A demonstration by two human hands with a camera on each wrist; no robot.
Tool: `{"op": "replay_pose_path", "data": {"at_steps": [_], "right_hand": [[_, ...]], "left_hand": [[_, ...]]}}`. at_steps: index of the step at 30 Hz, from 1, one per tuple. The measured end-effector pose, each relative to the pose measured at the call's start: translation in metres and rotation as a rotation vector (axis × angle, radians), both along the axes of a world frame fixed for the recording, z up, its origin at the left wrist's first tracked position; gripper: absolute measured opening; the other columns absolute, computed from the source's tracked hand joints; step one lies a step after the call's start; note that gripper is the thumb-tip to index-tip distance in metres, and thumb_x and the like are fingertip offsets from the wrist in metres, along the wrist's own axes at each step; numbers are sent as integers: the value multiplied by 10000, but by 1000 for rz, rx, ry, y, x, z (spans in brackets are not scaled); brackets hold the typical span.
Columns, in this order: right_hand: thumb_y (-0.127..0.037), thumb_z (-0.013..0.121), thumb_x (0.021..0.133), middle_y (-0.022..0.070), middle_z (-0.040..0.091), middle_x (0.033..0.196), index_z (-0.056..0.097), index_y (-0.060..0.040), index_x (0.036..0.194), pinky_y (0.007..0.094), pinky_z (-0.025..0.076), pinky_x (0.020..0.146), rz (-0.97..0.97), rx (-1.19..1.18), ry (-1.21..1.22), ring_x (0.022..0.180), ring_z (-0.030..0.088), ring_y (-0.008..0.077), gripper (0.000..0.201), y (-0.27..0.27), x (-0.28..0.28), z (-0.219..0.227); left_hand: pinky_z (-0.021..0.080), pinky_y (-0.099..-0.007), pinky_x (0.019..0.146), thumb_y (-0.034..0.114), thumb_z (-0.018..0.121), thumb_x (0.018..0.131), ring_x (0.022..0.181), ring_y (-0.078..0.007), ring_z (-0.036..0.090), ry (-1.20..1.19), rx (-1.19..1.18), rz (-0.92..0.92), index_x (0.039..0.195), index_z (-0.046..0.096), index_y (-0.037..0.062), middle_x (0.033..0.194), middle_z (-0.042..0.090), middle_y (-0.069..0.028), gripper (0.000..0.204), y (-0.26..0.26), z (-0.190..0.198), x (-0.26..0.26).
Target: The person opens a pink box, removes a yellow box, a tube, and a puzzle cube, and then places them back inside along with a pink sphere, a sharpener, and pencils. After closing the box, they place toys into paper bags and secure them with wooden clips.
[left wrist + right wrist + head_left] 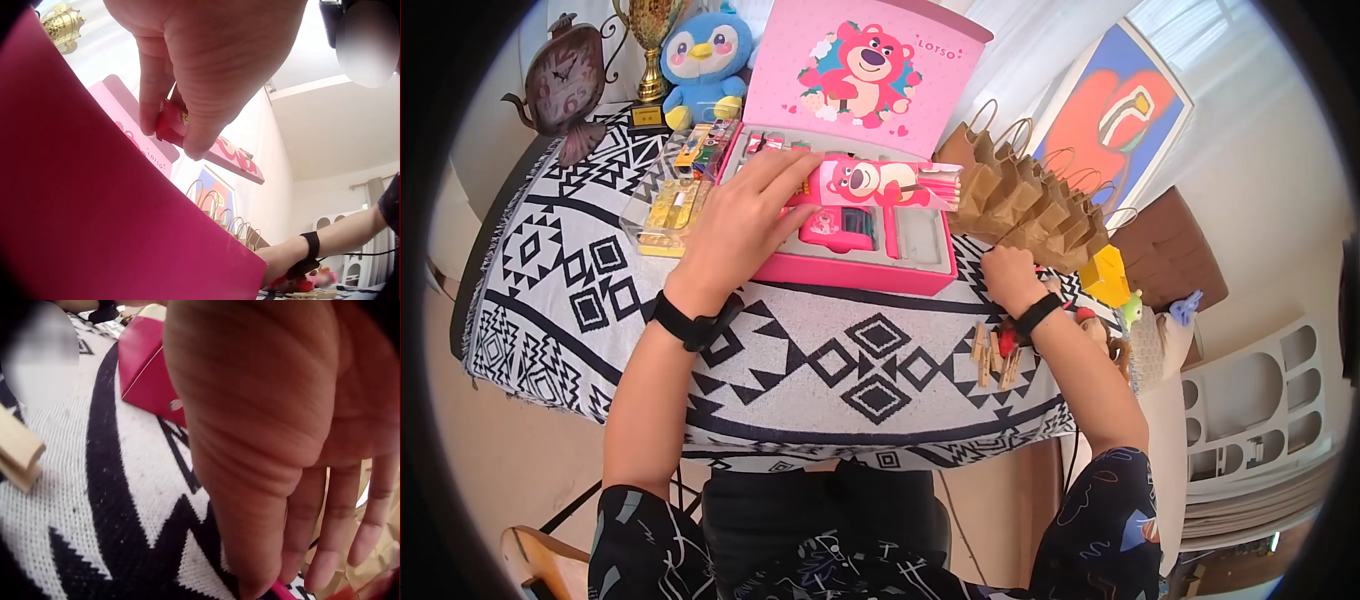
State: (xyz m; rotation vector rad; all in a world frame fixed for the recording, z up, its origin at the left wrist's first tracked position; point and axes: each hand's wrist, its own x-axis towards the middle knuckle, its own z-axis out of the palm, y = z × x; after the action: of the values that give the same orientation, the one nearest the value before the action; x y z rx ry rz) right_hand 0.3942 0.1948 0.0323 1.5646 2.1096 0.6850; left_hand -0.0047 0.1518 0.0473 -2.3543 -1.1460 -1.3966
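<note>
Table with black-and-white cloth [770,330], left to right. Far-left corner: one desk clock [565,85], one gold trophy [652,50], one blue penguin plush [705,65]. In front of the plush, clear plastic packaging [632,215] with gold and coloured contents, count unclear.

Next, left hand [745,210]: thumb and fingers clamped on the left end of one Lotso carton [880,185], held above one pink gift box [860,275] near the far edge. Lid [955,60] stands open behind. Below the carton, inside: one pink gadget [835,230] with a dark screen; other contents partly covered. Left wrist view adds the pinch from underneath and the carton raised past the gift box wall; head view shows mainly the back of the hand.

Right: row of brown paper bags [1025,205], several, overlapping, exact count unclear. Right hand [1010,275] is just in front of them, well apart from the left. Head view looks like a fist; right wrist view shows fingers extended down, thumb tip by a pink item [284,591]. Can't tell if it's gripped. Toward the near edge: wooden clothespins [983,358], at least three; right wrist view catches one. Right edge: one yellow box [1105,275].
</note>
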Motion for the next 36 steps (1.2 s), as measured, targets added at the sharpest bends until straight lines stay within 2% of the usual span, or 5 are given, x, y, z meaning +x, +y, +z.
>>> {"op": "replay_pose_path", "data": {"at_steps": [8, 11, 15, 17, 36], "right_hand": [[-92, 684, 838, 128, 757, 846, 750, -95, 935, 452, 565, 729, 117, 135, 141, 838, 757, 321, 118, 2, -14, 25], [-141, 701, 880, 169, 734, 833, 705, -48, 973, 436, 575, 729, 272, 416, 740, 790, 726, 384, 132, -24, -23, 73], [-131, 733, 957, 95, 777, 915, 708, -24, 1067, 357, 578, 795, 294, 709, 1295, 866, 754, 207, 156, -62, -21, 116], [-116, 726, 993, 86, 765, 992, 673, 7, 1136, 315, 563, 882, 455, 692, 1998, 931, 729, 157, 196, -75, -20, 124], [-93, 757, 972, 73, 762, 956, 634, -7, 1091, 215, 526, 795, 282, 215, 2246, 884, 686, 80, 191, -47, -115, 52]], "left_hand": [[559, -431, 936, 111, 793, 852, 1138, -354, 662, -7, -2, -6, 1383, 618, 77, 1269, 673, -144, 560, 1, 0, 0], [558, -429, 938, 106, 791, 853, 1138, -355, 661, -13, -14, -4, 1382, 617, 76, 1268, 673, -144, 557, 0, 0, -2], [557, -429, 944, 105, 788, 856, 1143, -357, 660, 0, -32, 9, 1383, 614, 72, 1268, 671, -146, 556, 1, 0, -3], [556, -432, 947, 106, 787, 857, 1146, -360, 659, 3, -26, 9, 1383, 613, 69, 1272, 670, -150, 555, 2, -1, -3], [554, -424, 933, 87, 815, 823, 1118, -363, 669, 4, -16, -17, 1372, 632, 59, 1255, 676, -157, 579, -6, 3, 6]]}}
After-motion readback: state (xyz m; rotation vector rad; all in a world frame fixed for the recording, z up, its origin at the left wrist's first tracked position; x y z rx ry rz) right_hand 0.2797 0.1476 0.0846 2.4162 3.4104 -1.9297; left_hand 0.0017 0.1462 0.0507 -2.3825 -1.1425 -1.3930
